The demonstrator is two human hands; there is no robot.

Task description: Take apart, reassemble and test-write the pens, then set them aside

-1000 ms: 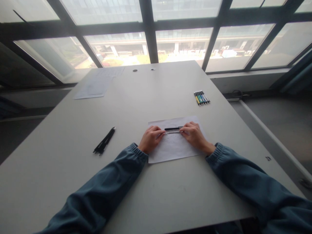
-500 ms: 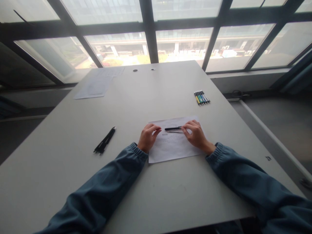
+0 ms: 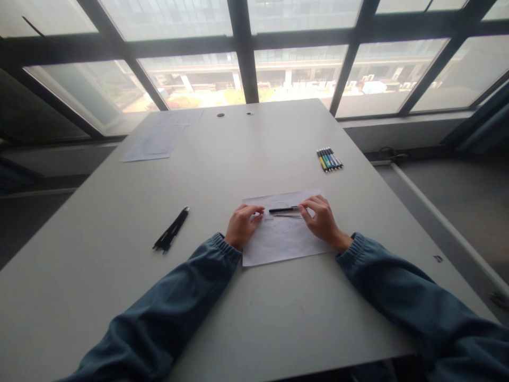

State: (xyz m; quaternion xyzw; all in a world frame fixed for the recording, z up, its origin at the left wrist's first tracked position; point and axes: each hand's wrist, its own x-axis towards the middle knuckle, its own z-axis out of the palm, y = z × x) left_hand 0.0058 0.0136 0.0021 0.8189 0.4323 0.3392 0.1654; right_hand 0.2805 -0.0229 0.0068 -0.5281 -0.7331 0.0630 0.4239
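My left hand [image 3: 243,225] rests at the left edge of a white sheet of paper [image 3: 286,246], thumb and forefinger curled with a slight gap between their tips. My right hand [image 3: 320,220] lies over the sheet's right side, its thumb and forefinger close together at the right end of a black pen [image 3: 283,209]; anything between them is too small to make out. Just below the pen lies a thin rod [image 3: 287,216], like a pen refill, its right end near my right hand. A tiny spring-like piece [image 3: 269,219] is near my left fingertips. Faint marks show on the paper.
Several black pens [image 3: 172,231] lie bunched on the white table [image 3: 222,170] to the left. A row of coloured pens or markers [image 3: 330,159] sits at the right. Papers [image 3: 151,140] lie at the far left. A small dark scrap [image 3: 438,258] is near the right edge.
My right hand has shifted slightly right, showing a little more of the pen and thin rod. My left thumb and forefinger have parted slightly. The pen has stayed in place.
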